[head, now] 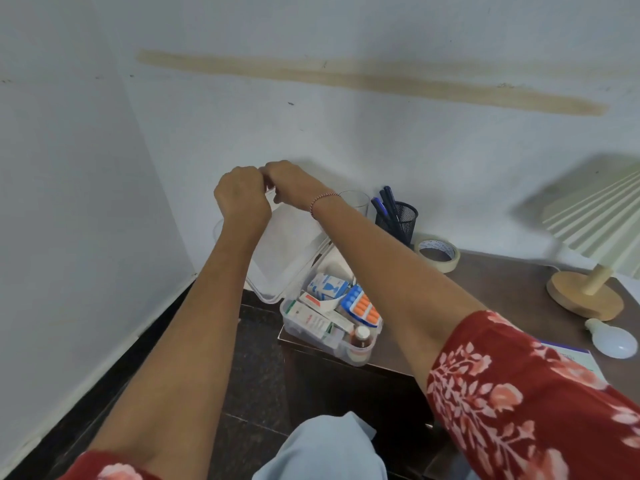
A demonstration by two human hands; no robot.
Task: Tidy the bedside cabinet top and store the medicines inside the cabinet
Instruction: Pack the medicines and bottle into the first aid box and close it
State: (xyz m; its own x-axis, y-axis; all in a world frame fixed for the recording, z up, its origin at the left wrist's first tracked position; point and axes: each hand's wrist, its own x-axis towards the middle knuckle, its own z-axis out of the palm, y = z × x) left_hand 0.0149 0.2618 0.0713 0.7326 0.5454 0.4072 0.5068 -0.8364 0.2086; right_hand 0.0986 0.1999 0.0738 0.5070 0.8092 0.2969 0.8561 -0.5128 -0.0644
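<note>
A clear plastic medicine box [362, 351] sits at the left front corner of the dark bedside cabinet [491, 282]. It holds several cartons, an orange-and-blue blister pack [360, 304] and a brown bottle [362, 337]. Its translucent lid [284, 258] stands raised and tilted toward the wall. My left hand [242, 199] and my right hand [289, 180] are side by side at the lid's top edge, fingers curled over it. The fingertips are hidden behind the hands.
Behind the box stand a clear glass [355, 202], a black mesh pen holder [398, 220] and a roll of tape [437, 252]. A lamp with a wooden base [585, 299], a white bulb [611, 339] and a paper [581, 362] lie to the right. The wall corner and dark floor are at the left.
</note>
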